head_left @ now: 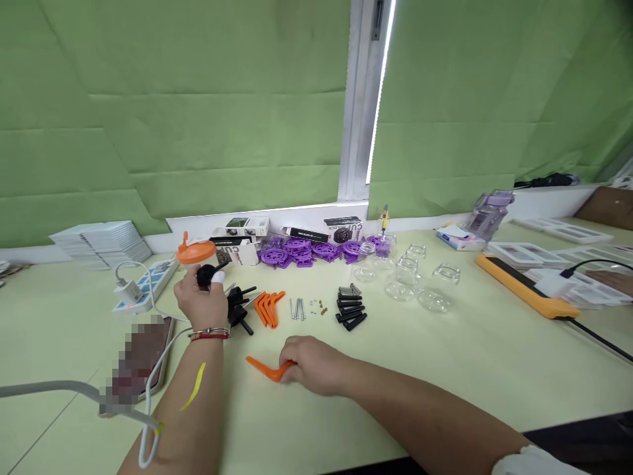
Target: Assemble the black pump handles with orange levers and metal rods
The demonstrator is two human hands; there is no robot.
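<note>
Left hand [200,298] grips, apparently, black knob [204,274]; right hand [312,364] pinches orange lever [262,368].

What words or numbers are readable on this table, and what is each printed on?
"CUP": large letters on the black-and-white box by the sill; line beneath blurred.
"CU": start of large letters on the white box behind the orange lid; rest hidden.
Too small to read: print on the long black box, the picture box, the purple bottle.
No text: the black part in the left hand, the orange arm in the right hand.
</note>
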